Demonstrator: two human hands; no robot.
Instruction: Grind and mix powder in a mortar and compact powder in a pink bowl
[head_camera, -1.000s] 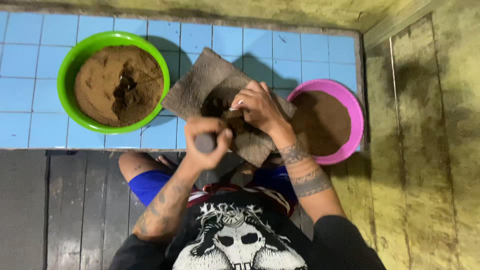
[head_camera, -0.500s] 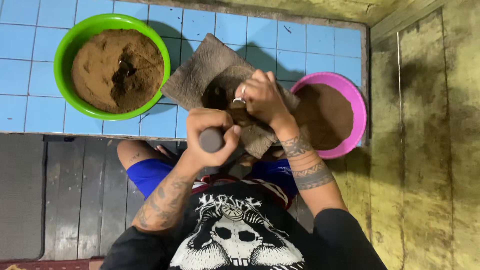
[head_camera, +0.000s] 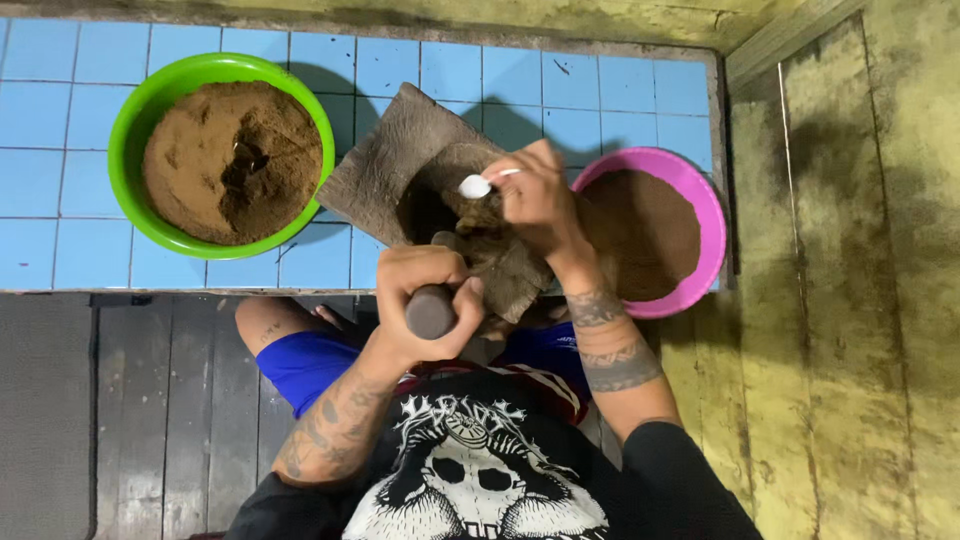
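Observation:
A flat brown grinding stone (head_camera: 385, 165) lies tilted on the blue tiled ledge (head_camera: 60, 130) in front of me. My left hand (head_camera: 425, 290) is closed around the grey end of a stone pestle (head_camera: 430, 312) at the slab's near edge. My right hand (head_camera: 540, 200) rests over the slab and holds a small white spoon (head_camera: 474, 186) above a heap of brown paste (head_camera: 470, 215). The spoon's handle is hidden under my fingers.
A green bowl (head_camera: 130, 110) full of brown powder stands at the left on the tiles. A pink bowl (head_camera: 700, 200) with brown powder stands at the right. A yellowish wooden wall (head_camera: 860, 300) runs along the right; dark floor boards (head_camera: 150, 420) lie below.
My right hand has lifted slightly and the white spoon now shows at its fingertips. My left hand stays closed on the pestle. The view has shifted a little.

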